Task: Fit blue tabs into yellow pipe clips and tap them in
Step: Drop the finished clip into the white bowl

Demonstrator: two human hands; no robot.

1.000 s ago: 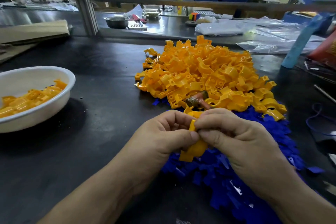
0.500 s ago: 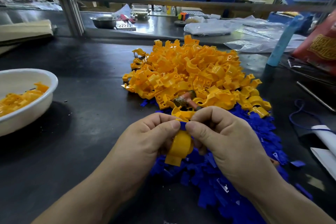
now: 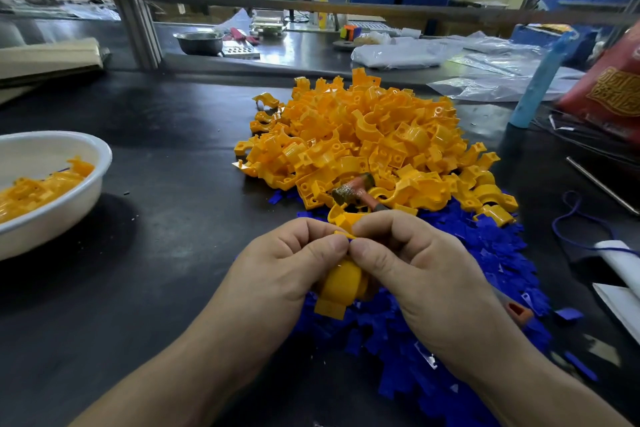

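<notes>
My left hand [image 3: 291,263] and my right hand [image 3: 415,267] both pinch the upper end of one yellow pipe clip [image 3: 341,291], thumbs meeting at its top. The clip hangs below my fingers over a heap of blue tabs [image 3: 460,291]. Any tab at the pinch point is hidden by my thumbs. Behind my hands lies a big pile of yellow pipe clips [image 3: 367,142]. A small hammer [image 3: 356,191] with a reddish handle lies at the front edge of that pile, just beyond my fingers.
A white bowl [image 3: 69,198] with several yellow clips stands at the left on the dark table [image 3: 180,218]. Clear plastic bags [image 3: 485,80], a blue tube [image 3: 540,80] and a red bag [image 3: 609,87] sit at the back right. A blue cord [image 3: 568,222] and white paper [image 3: 620,263] lie at the right.
My hands stay together on the clip. The blue tab glimpsed between my thumbs half a second ago is now covered. The view has shifted a little, nothing else on the table moved.
</notes>
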